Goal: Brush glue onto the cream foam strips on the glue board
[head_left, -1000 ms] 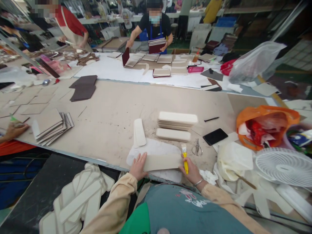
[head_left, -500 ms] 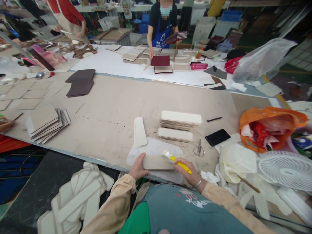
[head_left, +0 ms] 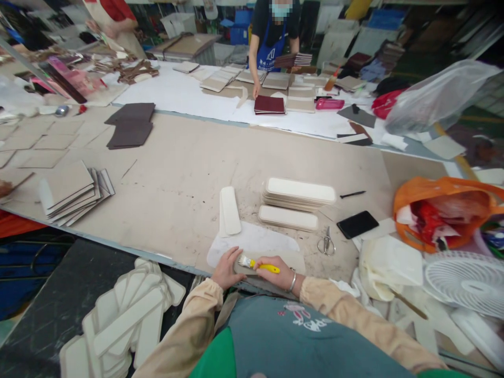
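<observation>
My right hand is closed around the yellow handle of a paintbrush, whose pale bristles rest on the left part of a long beige panel with rounded corners. My left hand grips the panel's left end, thumb near the table edge, fingers close to the bristles. Under the panel lies a white sheet. Two pale strips overlap just beyond the left hand. Farther out, a taller stack of pale strips stands behind a lower stack. My right hand and sleeve cover part of the panel.
Scissors, a black phone and an orange bag lie to the right, near a white fan. Loose pale strips are heaped at lower left. Across the table, a person handles dark red pieces.
My right hand has swept the brush leftward along the panel, close to my left hand. The person opposite has lowered a dark red piece onto the pile. The view has shifted slightly.
</observation>
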Tool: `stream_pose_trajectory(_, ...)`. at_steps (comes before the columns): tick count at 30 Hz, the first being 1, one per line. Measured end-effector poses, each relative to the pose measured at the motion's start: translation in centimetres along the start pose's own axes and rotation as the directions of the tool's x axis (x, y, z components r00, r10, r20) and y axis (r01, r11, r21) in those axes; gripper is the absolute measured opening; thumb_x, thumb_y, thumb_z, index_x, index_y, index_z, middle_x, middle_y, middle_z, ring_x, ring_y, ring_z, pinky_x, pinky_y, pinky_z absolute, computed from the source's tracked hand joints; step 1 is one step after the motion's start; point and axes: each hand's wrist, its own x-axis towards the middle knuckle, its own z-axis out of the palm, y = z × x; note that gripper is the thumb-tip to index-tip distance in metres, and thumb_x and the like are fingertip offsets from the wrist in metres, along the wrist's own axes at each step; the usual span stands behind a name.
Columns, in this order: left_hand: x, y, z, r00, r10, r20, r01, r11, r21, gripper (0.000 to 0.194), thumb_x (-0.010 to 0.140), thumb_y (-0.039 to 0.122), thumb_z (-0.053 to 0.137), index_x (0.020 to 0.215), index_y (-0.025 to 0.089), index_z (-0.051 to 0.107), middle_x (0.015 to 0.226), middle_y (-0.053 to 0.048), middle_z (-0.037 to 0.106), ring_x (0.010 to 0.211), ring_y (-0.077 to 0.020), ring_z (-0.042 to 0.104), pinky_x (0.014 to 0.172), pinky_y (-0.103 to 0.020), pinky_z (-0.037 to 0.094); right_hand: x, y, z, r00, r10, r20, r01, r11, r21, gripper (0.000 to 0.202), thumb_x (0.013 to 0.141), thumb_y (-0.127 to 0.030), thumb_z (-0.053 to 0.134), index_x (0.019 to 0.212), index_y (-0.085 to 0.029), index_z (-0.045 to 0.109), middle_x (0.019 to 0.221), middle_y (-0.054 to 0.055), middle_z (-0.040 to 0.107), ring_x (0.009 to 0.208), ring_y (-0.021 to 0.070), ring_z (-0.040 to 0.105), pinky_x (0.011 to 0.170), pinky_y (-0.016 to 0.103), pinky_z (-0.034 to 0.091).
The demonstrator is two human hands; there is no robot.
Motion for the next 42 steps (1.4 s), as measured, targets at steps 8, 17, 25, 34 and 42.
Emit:
stream_pose_trajectory(8, -0.1, -0.1, -0.3, 1.000, 0.024, 0.002, -0.024, 0.998, 0.051, 0.081, 0.054, 0.031, 0.073, 0.128, 0.022, 0.041, 0.137, -0.012, 0.035, 0.126, -0.0282, 0.035, 0.104, -0.047, 0.030, -0.8, 1.4, 0.1, 0.984, 0.146, -0.103, -0.138, 0.988, 0.076, 0.015, 0.074, -0.020, 0.050, 0.078, -0.018, 0.064, 0.058, -0.004, 0.057, 0.051, 0.0087, 0.049, 0.049, 0.018, 0.038)
stream_pose_trajectory(17, -0.1, 0.2, -0.5, 0.999, 0.049, -0.003, -0.048, 0.990, 0.135, 0.075, 0.059, 0.032, 0.071, 0.128, 0.023, 0.042, 0.135, -0.011, 0.038, 0.123, -0.0286, 0.037, 0.103, -0.047, 0.032, -5.2, 2.8, -3.9, 0.932, 0.242, -0.270, -0.212, 0.968, 0.137, 0.014, 0.072, -0.020, 0.051, 0.076, -0.017, 0.064, 0.055, -0.003, 0.057, 0.048, 0.0091, 0.050, 0.047, 0.019, 0.041)
stream_pose_trajectory(25, -0.2, 0.2, -0.4, 0.997, 0.081, -0.015, -0.078, 0.983, 0.165, 0.072, 0.062, 0.034, 0.069, 0.127, 0.022, 0.042, 0.134, -0.011, 0.039, 0.122, -0.0282, 0.040, 0.102, -0.046, 0.034, -9.5, 4.3, -7.3, 0.843, 0.313, -0.437, -0.274, 0.950, 0.151, 0.017, 0.071, -0.026, 0.052, 0.080, -0.017, 0.064, 0.055, -0.002, 0.056, 0.050, 0.0115, 0.053, 0.047, 0.021, 0.046)
stream_pose_trajectory(34, -0.4, 0.1, -0.5, 0.997, 0.072, 0.001, -0.071, 0.983, 0.169, 0.075, 0.061, 0.033, 0.069, 0.129, 0.021, 0.040, 0.135, -0.012, 0.038, 0.123, -0.0276, 0.038, 0.102, -0.045, 0.032, -10.3, 2.6, -6.5, 0.851, 0.277, -0.447, -0.264, 0.960, 0.092, 0.017, 0.074, -0.028, 0.051, 0.080, -0.017, 0.062, 0.057, -0.002, 0.057, 0.049, 0.0107, 0.052, 0.046, 0.021, 0.045)
stream_pose_trajectory(42, -0.3, 0.4, -0.7, 0.998, 0.054, 0.010, -0.055, 0.985, 0.163, 0.078, 0.057, 0.034, 0.071, 0.128, 0.022, 0.041, 0.136, -0.012, 0.038, 0.124, -0.0291, 0.037, 0.103, -0.049, 0.029, -3.8, 0.6, -0.3, 0.986, 0.127, -0.107, -0.115, 0.987, 0.112, 0.015, 0.075, -0.023, 0.051, 0.081, -0.017, 0.064, 0.063, -0.002, 0.060, 0.053, 0.0092, 0.053, 0.050, 0.019, 0.043)
